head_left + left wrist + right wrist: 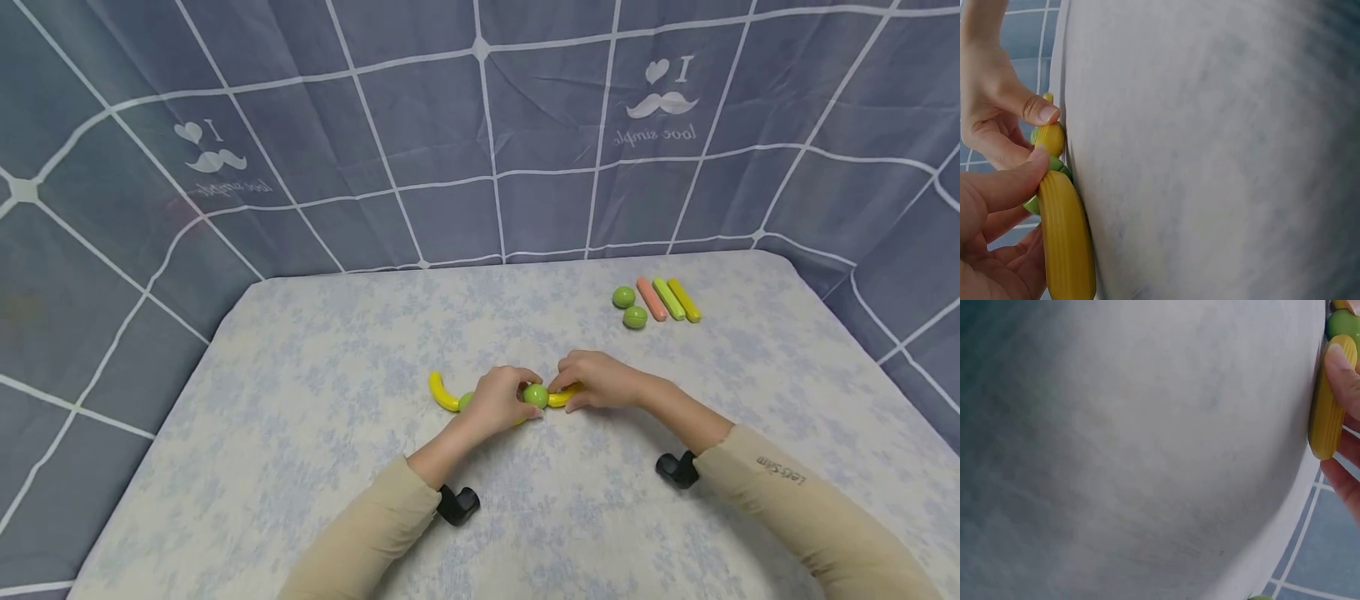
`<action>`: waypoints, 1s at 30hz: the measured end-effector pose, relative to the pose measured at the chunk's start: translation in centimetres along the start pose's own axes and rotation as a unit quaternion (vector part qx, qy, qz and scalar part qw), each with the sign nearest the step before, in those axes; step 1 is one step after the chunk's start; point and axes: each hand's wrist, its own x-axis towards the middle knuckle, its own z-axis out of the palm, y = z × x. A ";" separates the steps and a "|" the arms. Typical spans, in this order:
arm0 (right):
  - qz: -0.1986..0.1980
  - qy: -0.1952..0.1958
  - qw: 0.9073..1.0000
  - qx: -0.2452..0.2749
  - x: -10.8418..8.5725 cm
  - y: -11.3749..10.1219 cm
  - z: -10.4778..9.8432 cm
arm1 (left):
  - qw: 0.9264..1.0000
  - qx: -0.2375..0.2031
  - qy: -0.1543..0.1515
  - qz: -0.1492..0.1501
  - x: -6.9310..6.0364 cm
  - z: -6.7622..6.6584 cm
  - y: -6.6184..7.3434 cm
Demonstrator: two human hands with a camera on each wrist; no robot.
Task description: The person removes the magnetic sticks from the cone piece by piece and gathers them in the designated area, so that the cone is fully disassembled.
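A row of yellow curved pieces and green balls lies across the middle of the table. My left hand pinches a green ball between thumb and fingers. Just right of it, my right hand pinches a ribbed yellow curved piece, whose end meets that ball. At the row's left end is another yellow curved piece with a green ball beside it, partly behind my left hand. A further yellow piece lies under my left hand, mostly hidden in the head view.
Two green balls lie at the back right, beside a pink stick, a lime stick and a yellow stick. A grey-blue curtain with white lines hangs behind the patterned table.
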 end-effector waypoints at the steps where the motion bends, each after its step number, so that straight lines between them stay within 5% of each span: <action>1: -0.002 0.000 1.000 -0.002 0.0 0.0 0.0 | 1.000 0.000 -0.001 0.001 0.0 0.0 0.0; 16: 0.045 -0.002 0.996 0.074 -0.1 0.7 -0.2 | 1.000 0.000 -0.011 0.003 0.1 -0.1 -0.1; 30: 0.140 0.053 0.978 0.147 -0.5 1.6 -0.9 | 1.000 -0.016 -0.013 -0.007 0.1 -0.3 -0.1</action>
